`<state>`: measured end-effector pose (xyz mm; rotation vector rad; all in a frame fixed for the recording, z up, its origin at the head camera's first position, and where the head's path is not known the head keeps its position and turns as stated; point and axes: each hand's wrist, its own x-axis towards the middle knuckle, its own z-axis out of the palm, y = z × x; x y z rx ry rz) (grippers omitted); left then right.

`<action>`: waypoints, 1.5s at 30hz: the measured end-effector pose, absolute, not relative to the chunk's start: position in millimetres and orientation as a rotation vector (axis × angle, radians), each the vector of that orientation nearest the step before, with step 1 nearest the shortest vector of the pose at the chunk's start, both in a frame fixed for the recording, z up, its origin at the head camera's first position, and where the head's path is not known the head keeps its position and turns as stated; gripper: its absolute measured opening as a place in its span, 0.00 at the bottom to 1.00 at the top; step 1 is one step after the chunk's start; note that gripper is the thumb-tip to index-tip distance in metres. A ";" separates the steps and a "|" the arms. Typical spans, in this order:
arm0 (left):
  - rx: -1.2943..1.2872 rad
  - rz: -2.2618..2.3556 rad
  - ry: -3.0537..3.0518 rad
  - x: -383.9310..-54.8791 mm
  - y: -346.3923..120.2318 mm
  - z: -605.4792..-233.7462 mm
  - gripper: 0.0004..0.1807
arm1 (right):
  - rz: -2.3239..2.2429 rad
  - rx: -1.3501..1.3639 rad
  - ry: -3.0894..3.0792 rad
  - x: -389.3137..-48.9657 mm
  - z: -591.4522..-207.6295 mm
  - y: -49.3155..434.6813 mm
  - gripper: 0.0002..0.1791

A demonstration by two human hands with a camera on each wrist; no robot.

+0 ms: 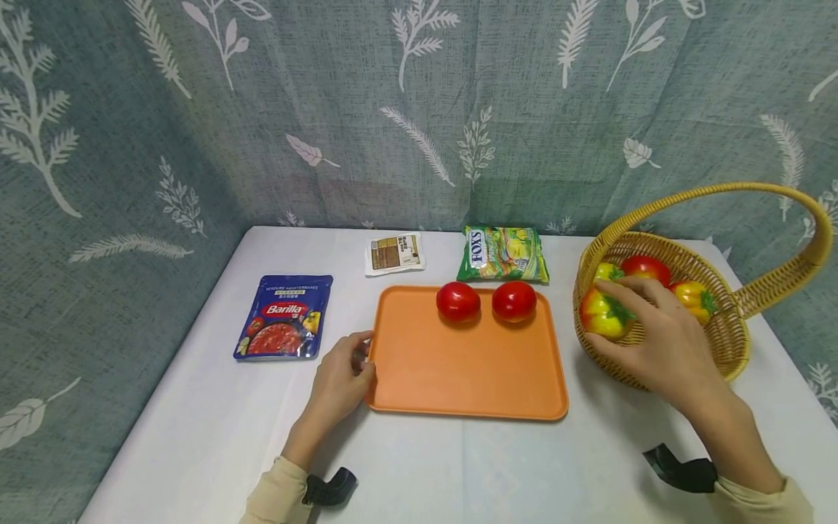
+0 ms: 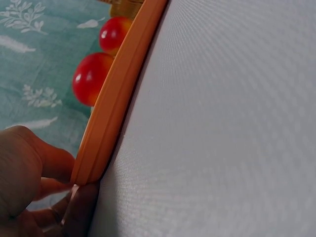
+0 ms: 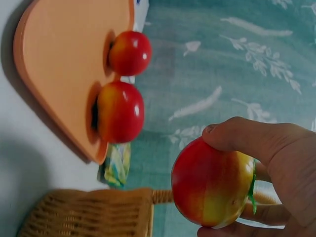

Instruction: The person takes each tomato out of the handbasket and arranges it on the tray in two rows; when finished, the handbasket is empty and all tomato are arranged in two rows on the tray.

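At wicker basket (image 1: pixel 732 348): right hand (image 1: pixel 664 338) gripping bell pepper (image 1: pixel 601 316), apparently pick-up stage, clear lift presumably next; left hand (image 1: pixel 342 375) pinching orange tray (image 1: pixel 465 367).

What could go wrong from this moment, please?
The red-yellow pepper in the right hand might bump the basket, as it is close to the rim and handle. The left hand is at the edge of the orange tray; a nudge could set the two round red fruits rolling.
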<state>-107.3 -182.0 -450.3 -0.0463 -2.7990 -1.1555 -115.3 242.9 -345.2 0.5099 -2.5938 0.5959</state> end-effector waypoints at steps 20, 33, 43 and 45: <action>-0.056 -1.119 -2.777 -107.3 -182.2 -451.2 0.27 | 0.613 0.675 -2.619 -123.5 -348.2 196.4 0.37; -0.056 -1.131 -2.771 -106.8 -181.0 -453.3 0.27 | 0.712 0.780 -2.578 -134.1 -349.5 164.0 0.36; -0.038 -1.124 -2.775 -105.3 -180.8 -451.7 0.27 | 0.750 0.894 -2.510 -145.8 -346.1 139.2 0.36; -0.036 -1.122 -2.778 -105.2 -181.3 -451.5 0.27 | 0.761 0.905 -2.514 -149.1 -345.7 133.4 0.35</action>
